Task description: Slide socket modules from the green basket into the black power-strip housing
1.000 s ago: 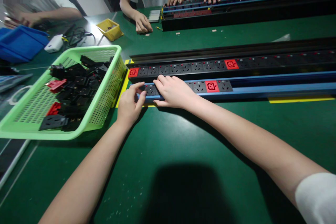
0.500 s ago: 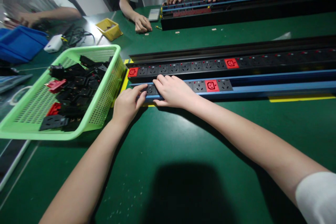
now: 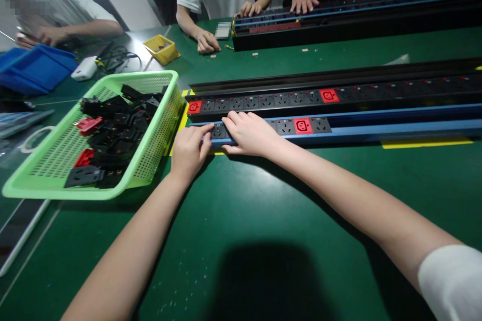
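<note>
A blue metal rail (image 3: 361,135) lies across the green table with a row of socket modules in its left part. Most are black; a red socket module (image 3: 303,126) sits near the row's right end beside a black socket module (image 3: 319,125). My right hand (image 3: 250,135) wraps over the rail, thumb along the near side and fingers across the top, hiding several modules. At the rail's left end, my left hand (image 3: 189,151) grips with thumb and index finger, covering the end itself. Between both hands a black module (image 3: 219,131) shows.
A finished-looking black power strip (image 3: 233,104) lies just behind. Left stands a green basket (image 3: 90,193) of loose socket modules. Beyond are a yellow bin (image 3: 165,53), a blue bin (image 3: 37,67) and another long strip (image 3: 320,35) under other people's hands.
The view has shifted slightly, so things on the left appear a little farther right. Both hands stay at the same places on the rail.
</note>
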`<state>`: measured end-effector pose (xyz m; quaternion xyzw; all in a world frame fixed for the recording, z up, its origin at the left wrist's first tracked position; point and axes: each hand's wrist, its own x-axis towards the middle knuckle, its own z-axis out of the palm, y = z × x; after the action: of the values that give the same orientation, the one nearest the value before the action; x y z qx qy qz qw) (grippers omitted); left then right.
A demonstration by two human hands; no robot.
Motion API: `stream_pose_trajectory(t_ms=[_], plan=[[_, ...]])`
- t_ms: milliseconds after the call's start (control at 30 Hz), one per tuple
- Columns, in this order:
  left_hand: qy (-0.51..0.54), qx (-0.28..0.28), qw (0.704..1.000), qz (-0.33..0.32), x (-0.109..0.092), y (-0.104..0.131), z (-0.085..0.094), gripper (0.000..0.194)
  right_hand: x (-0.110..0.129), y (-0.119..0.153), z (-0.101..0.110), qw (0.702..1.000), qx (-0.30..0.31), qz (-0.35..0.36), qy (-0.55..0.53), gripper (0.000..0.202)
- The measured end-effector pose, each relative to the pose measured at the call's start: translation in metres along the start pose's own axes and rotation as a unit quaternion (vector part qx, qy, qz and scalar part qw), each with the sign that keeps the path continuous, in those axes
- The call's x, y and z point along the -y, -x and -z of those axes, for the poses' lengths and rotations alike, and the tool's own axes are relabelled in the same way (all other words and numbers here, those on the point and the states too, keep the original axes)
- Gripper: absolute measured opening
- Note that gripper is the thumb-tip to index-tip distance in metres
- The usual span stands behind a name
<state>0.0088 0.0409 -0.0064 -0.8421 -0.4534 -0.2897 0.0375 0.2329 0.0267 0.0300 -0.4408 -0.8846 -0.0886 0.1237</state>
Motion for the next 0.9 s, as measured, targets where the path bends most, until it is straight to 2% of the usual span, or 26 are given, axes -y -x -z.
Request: stream_pose_trajectory(t_ms=[100, 300, 467, 567, 900], plan=[[-0.023, -0.025, 0.999, -0.015, 0.0019, 0.002, -0.0024, 0.033, 0.0001, -0.0002, 0.0002, 1.0, 0.0, -0.001, 0.005, 0.053], [-0.006, -0.076, 0.996, -0.04, 0.0036, 0.0057, -0.005, 0.026, -0.0001, -0.0004, 0.0016, 1.0, 0.007, 0.001, 0.012, 0.055], [-0.012, -0.037, 0.995, -0.087, -0.0018, 0.0044, -0.0047, 0.024, -0.0003, -0.0008, 0.0014, 1.0, 0.009, 0.001, 0.004, 0.056], [-0.007, -0.021, 0.997, -0.068, -0.0041, 0.0043, -0.0052, 0.025, -0.0007, -0.0008, 0.0012, 1.0, 0.012, 0.001, -0.002, 0.058], [0.053, -0.084, 0.994, 0.049, -0.001, 0.0026, -0.0068, 0.024, -0.0011, 0.0016, 0.0024, 1.0, 0.0, 0.026, 0.013, 0.061]])
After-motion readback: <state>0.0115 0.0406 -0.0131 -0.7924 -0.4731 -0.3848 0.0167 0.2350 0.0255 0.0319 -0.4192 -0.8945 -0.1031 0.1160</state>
